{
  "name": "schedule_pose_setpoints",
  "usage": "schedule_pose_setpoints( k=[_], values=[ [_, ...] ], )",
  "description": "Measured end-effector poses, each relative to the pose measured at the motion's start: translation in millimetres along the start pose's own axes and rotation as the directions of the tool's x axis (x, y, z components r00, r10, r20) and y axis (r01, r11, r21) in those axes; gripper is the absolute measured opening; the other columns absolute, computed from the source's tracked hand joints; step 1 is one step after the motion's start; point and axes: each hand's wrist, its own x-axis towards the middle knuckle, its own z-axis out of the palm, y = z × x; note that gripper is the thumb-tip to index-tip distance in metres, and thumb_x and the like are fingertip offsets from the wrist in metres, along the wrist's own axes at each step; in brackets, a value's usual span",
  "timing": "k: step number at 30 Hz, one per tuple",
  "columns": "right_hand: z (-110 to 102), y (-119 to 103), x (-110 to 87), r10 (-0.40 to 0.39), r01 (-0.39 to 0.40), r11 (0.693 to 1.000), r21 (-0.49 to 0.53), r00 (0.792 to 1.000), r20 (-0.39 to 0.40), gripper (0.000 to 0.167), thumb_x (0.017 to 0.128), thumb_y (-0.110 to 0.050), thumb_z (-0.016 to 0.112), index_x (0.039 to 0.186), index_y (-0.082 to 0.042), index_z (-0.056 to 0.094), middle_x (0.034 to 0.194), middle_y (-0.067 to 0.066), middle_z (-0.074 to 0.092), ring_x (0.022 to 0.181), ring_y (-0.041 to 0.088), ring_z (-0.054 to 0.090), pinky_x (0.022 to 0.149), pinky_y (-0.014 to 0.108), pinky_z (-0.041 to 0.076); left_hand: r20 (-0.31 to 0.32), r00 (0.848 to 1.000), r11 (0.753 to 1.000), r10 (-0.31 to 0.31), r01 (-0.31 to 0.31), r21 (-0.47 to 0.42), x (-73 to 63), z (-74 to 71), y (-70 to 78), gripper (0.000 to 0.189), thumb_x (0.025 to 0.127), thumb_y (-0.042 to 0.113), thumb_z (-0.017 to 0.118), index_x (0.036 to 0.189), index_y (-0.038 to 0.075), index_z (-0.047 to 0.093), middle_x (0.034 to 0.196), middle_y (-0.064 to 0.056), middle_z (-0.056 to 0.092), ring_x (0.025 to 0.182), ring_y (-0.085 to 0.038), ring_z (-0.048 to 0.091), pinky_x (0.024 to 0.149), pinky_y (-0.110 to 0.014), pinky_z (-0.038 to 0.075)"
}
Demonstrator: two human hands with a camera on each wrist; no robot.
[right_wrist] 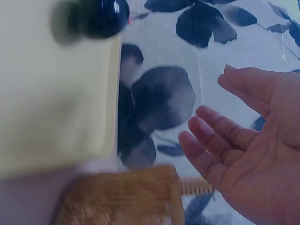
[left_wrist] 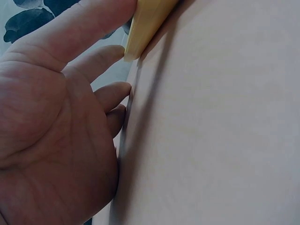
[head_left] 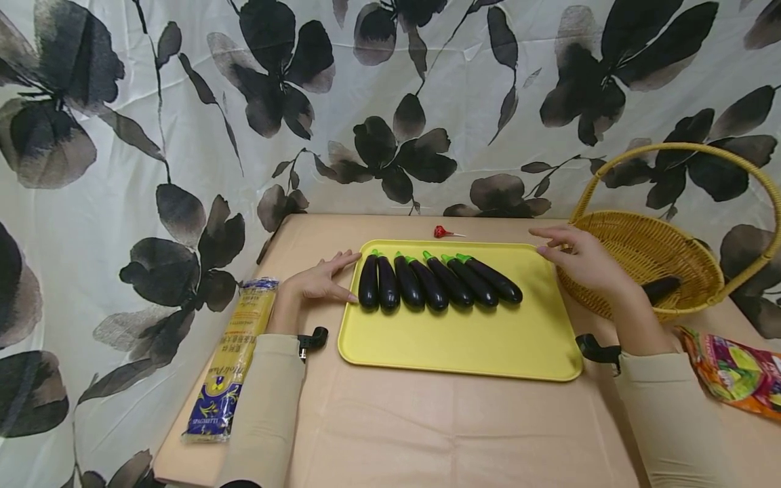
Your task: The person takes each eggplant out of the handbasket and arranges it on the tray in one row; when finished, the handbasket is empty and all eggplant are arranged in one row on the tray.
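Observation:
Several dark purple eggplants (head_left: pixel 430 285) with green caps lie side by side in a row on a yellow tray (head_left: pixel 457 349). Thumb and fingers spread, my left hand (head_left: pixel 314 279) is at the tray's left rim; in the left wrist view the thumb reaches the tray edge (left_wrist: pixel 149 26). My right hand (head_left: pixel 582 261) hovers by the tray's far right corner, beside the wicker basket (head_left: pixel 702 271). Its fingers are loosely extended and the palm (right_wrist: pixel 267 178) holds nothing. One more eggplant (head_left: pixel 660 289) sits in the basket.
A red-headed item with a thin white stick (head_left: pixel 441 232) lies behind the tray. To the left is a spaghetti packet (head_left: pixel 228 362), close to my left forearm. A colourful bag (head_left: pixel 741 376) lies at the right, and the basket's tall handle (head_left: pixel 677 147) arches up.

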Motion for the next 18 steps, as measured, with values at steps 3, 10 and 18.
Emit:
schedule_pose_setpoints(
  k=[3, 10, 18],
  values=[
    [-13.0, 4.8, -5.8, 0.037, -0.037, 0.999, -0.036, 0.999, -0.004, 0.047, 0.108, -0.029, 0.058, 0.153, -0.015, 0.055, 0.148, 0.018, 0.053, 0.125, 0.037, 0.052, 0.091, 0.043, 0.050, 0.001, 1.000, 1.000, -0.003, 0.003, 0.005, -0.2, -0.7, 1.0, 0.116, 0.075, 0.049, 0.092, 0.167, 0.028, 0.025, 0.177, -0.006, 0.005, 0.163, -0.031, -0.008, 0.129, -0.061, -0.013],
    [-38.3, 24.5, -19.5, 0.064, -0.068, 0.988, -0.136, 0.997, -0.033, 0.050, 0.107, -0.031, 0.060, 0.153, -0.011, 0.054, 0.141, 0.021, 0.056, 0.116, 0.032, 0.053, 0.079, 0.026, 0.046, 0.001, 1.000, 1.000, -0.003, 0.003, 0.020, -1.0, -1.1, 3.4, 0.116, 0.076, 0.050, 0.091, 0.168, 0.027, 0.023, 0.177, -0.006, 0.004, 0.164, -0.029, -0.008, 0.129, -0.059, -0.013],
    [-57.7, 47.4, -31.3, 0.104, -0.103, 0.970, -0.219, 0.995, -0.006, 0.054, 0.107, -0.034, 0.060, 0.152, -0.006, 0.053, 0.128, 0.023, 0.061, 0.105, 0.031, 0.050, 0.071, 0.031, 0.045, 0.003, 1.000, 1.000, -0.004, 0.004, 0.011, -0.5, 0.1, 2.8, 0.117, 0.075, 0.051, 0.091, 0.167, 0.028, 0.024, 0.177, -0.004, 0.005, 0.164, -0.027, -0.008, 0.130, -0.057, -0.013]
  ],
)
